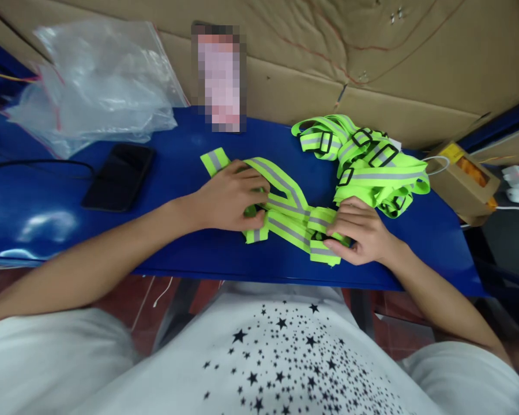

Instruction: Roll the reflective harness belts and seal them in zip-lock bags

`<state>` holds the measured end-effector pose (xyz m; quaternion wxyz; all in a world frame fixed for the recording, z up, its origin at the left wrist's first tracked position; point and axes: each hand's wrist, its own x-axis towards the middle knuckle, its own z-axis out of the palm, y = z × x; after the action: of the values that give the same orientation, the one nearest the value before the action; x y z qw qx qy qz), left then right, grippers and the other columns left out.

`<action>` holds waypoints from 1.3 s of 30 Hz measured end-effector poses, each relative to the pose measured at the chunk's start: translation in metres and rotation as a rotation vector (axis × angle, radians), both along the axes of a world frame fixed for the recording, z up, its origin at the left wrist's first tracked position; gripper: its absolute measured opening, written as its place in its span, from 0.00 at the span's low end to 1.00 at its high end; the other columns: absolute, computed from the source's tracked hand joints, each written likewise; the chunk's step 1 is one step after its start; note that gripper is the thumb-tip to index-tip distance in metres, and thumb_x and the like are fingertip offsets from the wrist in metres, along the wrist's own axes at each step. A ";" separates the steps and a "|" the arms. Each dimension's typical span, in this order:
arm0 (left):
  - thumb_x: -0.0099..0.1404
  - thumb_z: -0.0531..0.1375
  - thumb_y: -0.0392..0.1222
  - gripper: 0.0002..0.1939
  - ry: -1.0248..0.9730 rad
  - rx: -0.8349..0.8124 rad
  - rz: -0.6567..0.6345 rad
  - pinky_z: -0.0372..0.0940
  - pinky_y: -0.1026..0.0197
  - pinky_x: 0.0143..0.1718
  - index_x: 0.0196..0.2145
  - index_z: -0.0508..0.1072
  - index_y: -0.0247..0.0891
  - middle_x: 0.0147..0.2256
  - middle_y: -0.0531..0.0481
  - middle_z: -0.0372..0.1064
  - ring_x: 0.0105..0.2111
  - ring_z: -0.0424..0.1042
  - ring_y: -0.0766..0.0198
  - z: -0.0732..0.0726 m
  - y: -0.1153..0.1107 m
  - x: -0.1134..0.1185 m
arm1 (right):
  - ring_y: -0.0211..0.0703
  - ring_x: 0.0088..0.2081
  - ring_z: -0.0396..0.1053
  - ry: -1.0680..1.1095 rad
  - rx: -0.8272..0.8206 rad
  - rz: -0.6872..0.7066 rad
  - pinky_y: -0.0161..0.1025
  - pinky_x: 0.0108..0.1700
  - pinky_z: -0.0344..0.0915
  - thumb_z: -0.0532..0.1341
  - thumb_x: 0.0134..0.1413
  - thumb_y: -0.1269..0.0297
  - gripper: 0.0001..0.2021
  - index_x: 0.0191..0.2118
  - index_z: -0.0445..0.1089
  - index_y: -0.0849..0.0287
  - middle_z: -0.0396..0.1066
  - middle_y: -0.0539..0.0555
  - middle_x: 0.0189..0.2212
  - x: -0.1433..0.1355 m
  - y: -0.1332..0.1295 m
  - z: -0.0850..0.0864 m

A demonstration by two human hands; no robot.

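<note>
A neon-yellow reflective strap with a grey stripe lies in folds on the blue table in front of me. My left hand is closed around its left part, fingers curled over the layers. At the strap's right end, my right hand grips the folded band, thumb below and fingers above. Something dark, perhaps a buckle, shows beside the right fingertips, mostly covered. One loose strap end sticks out past my left wrist. Just beyond my right hand lies a heap of similar straps with black buckles.
Clear plastic bags lie at the back left, with a dark phone and a black cable nearby. A pixelated upright object leans on the cardboard backing. A small cardboard box stands at the right edge.
</note>
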<state>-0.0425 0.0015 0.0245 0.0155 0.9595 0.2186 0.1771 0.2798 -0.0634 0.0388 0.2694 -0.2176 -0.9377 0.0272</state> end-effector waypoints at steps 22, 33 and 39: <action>0.65 0.62 0.48 0.18 0.279 -0.196 0.147 0.61 0.36 0.61 0.50 0.75 0.38 0.51 0.39 0.71 0.50 0.73 0.42 0.012 -0.006 -0.007 | 0.42 0.28 0.69 0.126 -0.249 -0.091 0.49 0.47 0.70 0.54 0.70 0.63 0.13 0.31 0.66 0.55 0.69 0.50 0.24 0.020 0.009 0.015; 0.75 0.52 0.45 0.27 0.114 -0.114 0.058 0.53 0.40 0.71 0.69 0.60 0.35 0.71 0.35 0.53 0.71 0.54 0.45 -0.004 -0.039 0.021 | 0.57 0.68 0.60 -0.185 0.054 0.001 0.59 0.68 0.58 0.61 0.67 0.49 0.28 0.66 0.64 0.55 0.64 0.61 0.66 -0.021 -0.009 -0.014; 0.77 0.52 0.49 0.29 0.209 -0.229 0.058 0.50 0.42 0.72 0.72 0.55 0.41 0.72 0.40 0.52 0.71 0.56 0.48 -0.017 -0.028 0.018 | 0.54 0.59 0.69 -0.194 -0.030 0.028 0.58 0.65 0.59 0.61 0.66 0.51 0.17 0.52 0.75 0.56 0.78 0.58 0.50 -0.017 0.000 -0.011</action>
<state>-0.0243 -0.0268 0.0077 0.0970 0.9579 0.2654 0.0504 0.2628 -0.0633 0.0279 0.1735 -0.2099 -0.9619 0.0237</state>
